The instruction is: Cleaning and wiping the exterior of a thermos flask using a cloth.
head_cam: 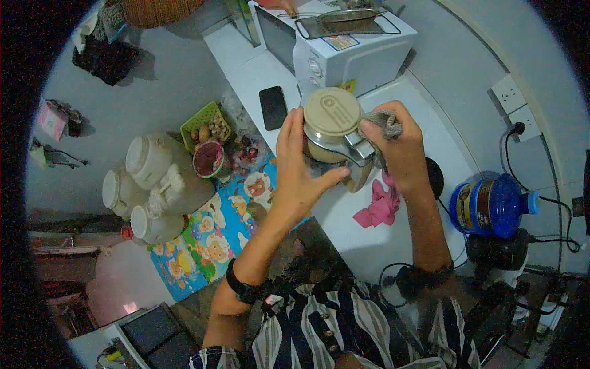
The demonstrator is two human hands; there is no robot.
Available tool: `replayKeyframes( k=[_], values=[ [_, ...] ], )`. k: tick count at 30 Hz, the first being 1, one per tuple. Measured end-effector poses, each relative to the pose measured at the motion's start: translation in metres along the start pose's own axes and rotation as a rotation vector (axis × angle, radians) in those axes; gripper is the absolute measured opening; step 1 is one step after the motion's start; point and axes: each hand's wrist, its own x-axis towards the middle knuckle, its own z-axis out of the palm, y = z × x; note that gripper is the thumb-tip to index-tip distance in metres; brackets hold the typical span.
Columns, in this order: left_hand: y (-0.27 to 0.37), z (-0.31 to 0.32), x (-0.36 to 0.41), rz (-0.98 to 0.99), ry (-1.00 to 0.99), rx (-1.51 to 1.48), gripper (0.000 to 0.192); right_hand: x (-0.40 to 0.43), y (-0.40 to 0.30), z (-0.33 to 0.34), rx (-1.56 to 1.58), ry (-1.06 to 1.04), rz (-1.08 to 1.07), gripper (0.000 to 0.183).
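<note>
A kettle or jug with a beige lid and a shiny metal collar is held above the white counter, in front of the microwave. My left hand lies spread against its left side, the thumb reaching along its lower front. At its right side, my right hand grips a grey knitted cloth close to the metal handle part. Whether the right fingers also hold the handle cannot be told. A crumpled pink cloth lies on the counter below the kettle. The kettle's base is partly hidden.
A white microwave carries a metal rack. A black phone lies on the counter. At right are a blue water bottle and a plugged-in cord. Plastic jars and a green basket stand at left.
</note>
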Motion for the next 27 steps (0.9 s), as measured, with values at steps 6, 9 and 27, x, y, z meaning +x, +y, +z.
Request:
replayKeyframes(
  k=[6, 9, 27],
  values=[
    [0.000, -0.018, -0.006, -0.244, 0.088, -0.367, 0.074, 0.004, -0.006, -0.024, 0.350, 0.287, 0.129, 0.028],
    [0.016, -0.028, -0.009, -0.276, 0.125, -0.518, 0.059, 0.005, -0.024, -0.009, 0.397, 0.305, 0.006, 0.026],
    [0.001, 0.010, 0.002, -0.251, 0.443, -0.819, 0.066, 0.046, 0.004, 0.038, 0.066, -0.187, -0.055, 0.038]
  ],
)
